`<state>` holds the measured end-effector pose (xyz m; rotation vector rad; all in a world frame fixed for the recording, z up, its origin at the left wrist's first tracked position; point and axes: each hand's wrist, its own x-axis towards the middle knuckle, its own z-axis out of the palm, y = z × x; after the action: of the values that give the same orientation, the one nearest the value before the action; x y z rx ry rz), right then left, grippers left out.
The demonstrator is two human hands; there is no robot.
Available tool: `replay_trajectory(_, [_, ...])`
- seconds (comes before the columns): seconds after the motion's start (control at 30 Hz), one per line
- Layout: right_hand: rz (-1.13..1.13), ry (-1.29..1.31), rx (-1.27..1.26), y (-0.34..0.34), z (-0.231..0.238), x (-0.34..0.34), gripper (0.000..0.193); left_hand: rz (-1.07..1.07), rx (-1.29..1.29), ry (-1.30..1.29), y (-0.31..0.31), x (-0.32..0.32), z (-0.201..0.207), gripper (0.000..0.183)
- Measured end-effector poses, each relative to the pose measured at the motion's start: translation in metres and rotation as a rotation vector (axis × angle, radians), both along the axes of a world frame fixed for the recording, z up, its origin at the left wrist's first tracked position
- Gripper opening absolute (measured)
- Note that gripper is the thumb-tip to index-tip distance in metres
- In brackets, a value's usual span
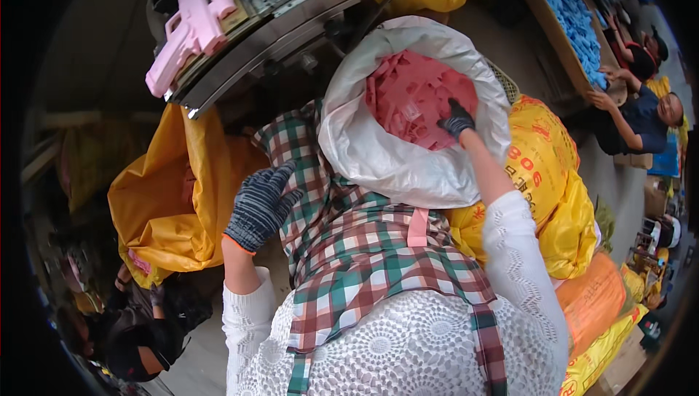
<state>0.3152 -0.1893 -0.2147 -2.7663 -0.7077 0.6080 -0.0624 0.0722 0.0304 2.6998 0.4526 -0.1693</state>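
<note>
My right hand, in a dark glove, reaches into a white woven sack that stands in front of my lap. It touches a heap of pink plastic pieces inside, its visible fingers apart and no piece plainly between them. My left hand, in a grey knit glove with an orange cuff, hovers beside my checked apron, fingers stretched out and holding nothing. One flat pink piece lies on the apron below the sack. At the upper left, a pink toy gun rests on the metal bench's edge.
A metal bench runs along the top left. Left of me sits an open yellow sack; full yellow sacks crowd the right. A box of blue pieces stands far right near co-workers. Another person is lower left.
</note>
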Motion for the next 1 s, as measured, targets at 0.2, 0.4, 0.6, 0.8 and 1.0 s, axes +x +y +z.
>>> replay_trajectory(0.2, [0.036,0.122,-0.169,0.012,-0.006,-0.028,0.07,-0.014,0.003,-0.006,-0.011,-0.009,0.006,0.045])
replay_trajectory(0.4, [0.396,-0.599,0.288,0.038,0.167,-0.062,0.03,-0.001,0.177,-0.41,-0.034,0.027,0.03,0.052])
replay_trajectory(0.6, [0.807,-0.437,0.61,0.072,0.31,-0.162,0.02,-0.104,-0.208,-0.149,-0.05,0.084,0.041,0.048])
replay_trajectory(0.8, [0.862,-0.287,0.77,0.072,0.325,-0.135,0.033,0.06,0.151,-0.51,-0.031,0.068,0.017,0.051])
replay_trajectory(1.0, [0.697,0.002,0.857,0.068,0.321,-0.162,0.047,-0.007,0.49,-0.717,-0.024,0.054,0.035,0.045])
